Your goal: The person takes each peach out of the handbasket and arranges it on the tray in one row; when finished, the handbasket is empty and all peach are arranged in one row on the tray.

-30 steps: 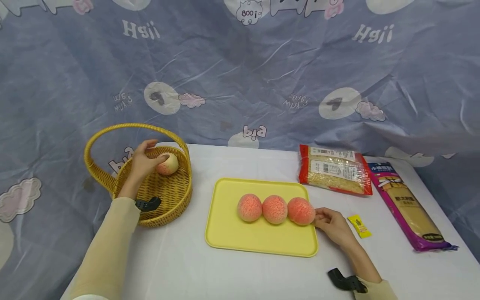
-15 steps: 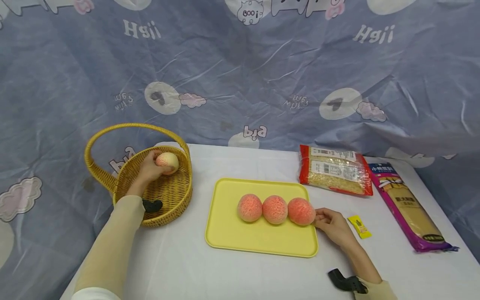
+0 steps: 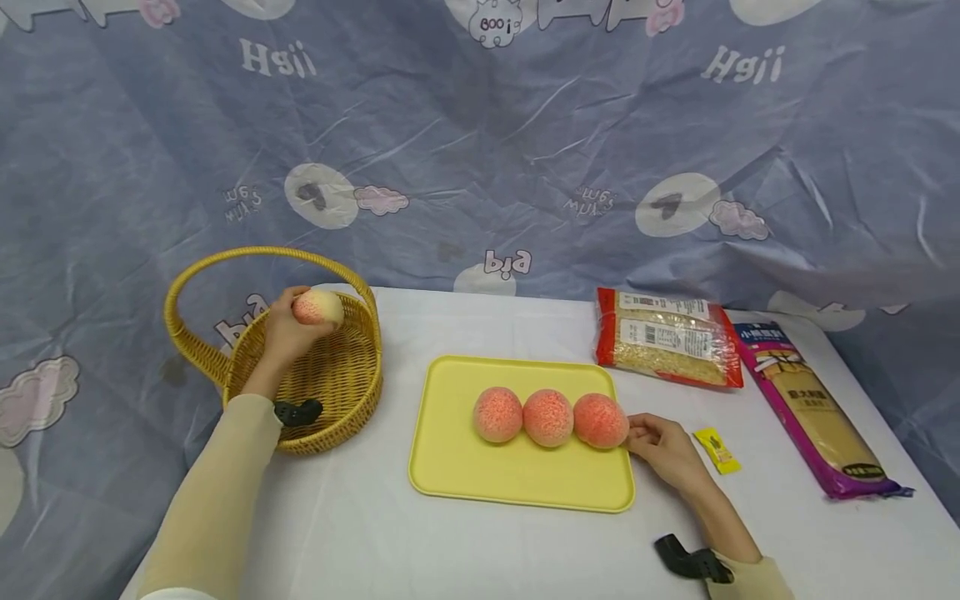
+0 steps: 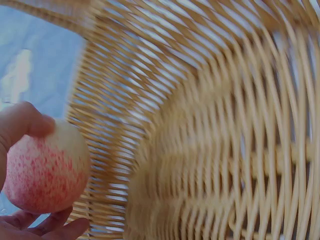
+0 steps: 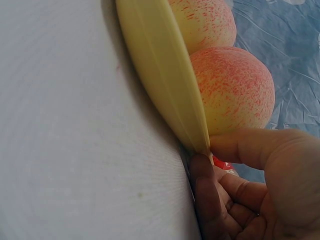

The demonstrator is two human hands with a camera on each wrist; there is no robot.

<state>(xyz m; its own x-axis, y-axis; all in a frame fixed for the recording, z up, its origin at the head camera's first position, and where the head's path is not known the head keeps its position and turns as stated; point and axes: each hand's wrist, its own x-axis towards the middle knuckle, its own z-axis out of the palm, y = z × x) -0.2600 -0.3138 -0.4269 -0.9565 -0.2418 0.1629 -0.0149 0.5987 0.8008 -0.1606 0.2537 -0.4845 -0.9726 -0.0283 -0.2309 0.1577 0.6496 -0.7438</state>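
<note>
Wicker basket point(image 3: 330, 392), far left of the table point(image 3: 420, 550), tall hoop handle. The left hand point(image 3: 288, 333) is above its bowl.

Peach point(image 3: 318, 307), pale and red-speckled, held by the left hand, lifted clear of the basket floor and level with the rim. Thumb over the top and fingertips point(image 4: 47, 227) curled under it; how firm the hold is cannot be told, as the wrist view is blurred. Risk: a round, smooth fruit in a light grip may slip back into the basket, or knock the hoop handle above and be dislodged.

Yellow tray point(image 3: 457, 467), centre. Three peaches point(image 3: 549, 417) in a touching row on it. Risk: a nudge could set all three rolling.

Right hand point(image 3: 663, 450), at the tray's right edge, fingers bent, thumb and fingertips pinching the rim just beside the rightmost peach. Risk: lifting that edge would tip the row leftward.

Two food packets point(image 3: 667, 337) and a small yellow sachet point(image 3: 716, 450), right side, well apart from both hands.
</note>
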